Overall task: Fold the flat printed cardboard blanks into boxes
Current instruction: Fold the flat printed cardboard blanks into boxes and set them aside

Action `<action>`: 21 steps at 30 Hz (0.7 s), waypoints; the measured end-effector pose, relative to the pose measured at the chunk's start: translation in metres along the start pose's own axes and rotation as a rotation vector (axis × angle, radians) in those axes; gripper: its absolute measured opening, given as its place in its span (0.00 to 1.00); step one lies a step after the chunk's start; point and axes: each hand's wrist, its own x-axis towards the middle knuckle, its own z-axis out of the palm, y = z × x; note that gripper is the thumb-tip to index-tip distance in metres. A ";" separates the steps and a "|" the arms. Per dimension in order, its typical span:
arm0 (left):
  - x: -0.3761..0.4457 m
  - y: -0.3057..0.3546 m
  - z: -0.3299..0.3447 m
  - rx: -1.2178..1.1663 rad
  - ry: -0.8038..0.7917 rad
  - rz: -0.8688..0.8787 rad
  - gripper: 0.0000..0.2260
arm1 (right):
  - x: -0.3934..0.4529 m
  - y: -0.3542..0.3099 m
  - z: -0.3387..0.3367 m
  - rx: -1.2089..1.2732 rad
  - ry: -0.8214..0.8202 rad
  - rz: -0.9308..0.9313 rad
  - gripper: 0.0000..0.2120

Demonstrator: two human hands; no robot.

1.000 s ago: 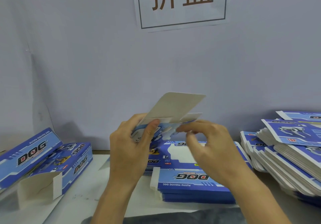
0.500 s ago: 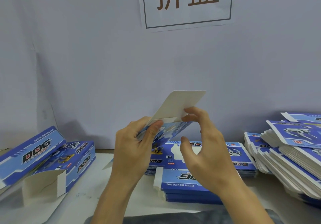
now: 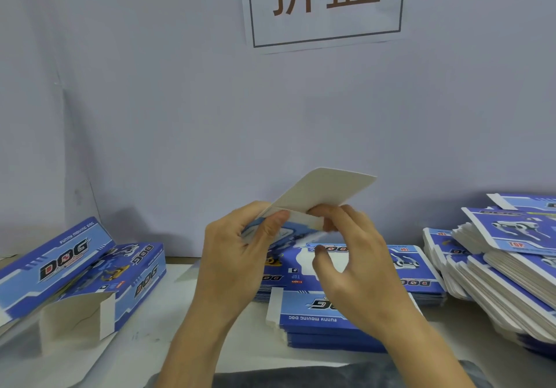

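I hold a blue printed box blank (image 3: 326,192) up in front of me, above the table's middle. Its plain white top flap stands up and leans to the right. My left hand (image 3: 237,255) grips the blank's left end, thumb on the front. My right hand (image 3: 349,255) has its fingertips curled onto a small white side flap just under the big flap; the fingers are blurred. Below the hands lies a stack of flat blanks (image 3: 328,318) with "DOG" printed upside down.
Two folded blue "DOG" boxes (image 3: 99,276) lie at the left, one with an open white end flap. Tall stacks of flat blanks (image 3: 508,270) fill the right side. A grey wall with a paper sign (image 3: 325,5) stands close behind the white table (image 3: 144,339).
My right hand moved up from the blank's lower edge to the small side flap and bent it inward. The blank stayed at about the same height. The left hand kept its grip.
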 end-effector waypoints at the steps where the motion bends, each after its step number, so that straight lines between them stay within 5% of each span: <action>1: 0.000 0.002 0.000 0.018 0.003 -0.002 0.13 | 0.000 0.001 -0.001 -0.027 -0.025 0.004 0.17; 6: -0.001 0.009 0.008 0.186 0.003 0.047 0.12 | -0.003 -0.002 -0.002 -0.008 -0.130 0.064 0.19; 10: -0.002 0.005 0.012 0.211 0.159 0.078 0.18 | -0.003 -0.002 -0.005 0.031 -0.291 0.136 0.29; 13: -0.002 0.005 0.013 0.274 0.154 0.189 0.17 | -0.001 0.004 -0.001 0.125 -0.310 0.179 0.25; 15: -0.006 0.001 0.011 0.298 0.069 0.211 0.25 | 0.001 0.004 -0.001 0.119 -0.260 0.184 0.14; 19: -0.010 -0.009 0.007 0.426 -0.210 0.127 0.59 | 0.008 -0.003 -0.015 0.266 -0.163 0.233 0.15; 21: -0.008 -0.011 0.008 0.557 -0.221 0.163 0.66 | 0.013 -0.011 -0.024 0.382 -0.142 0.222 0.13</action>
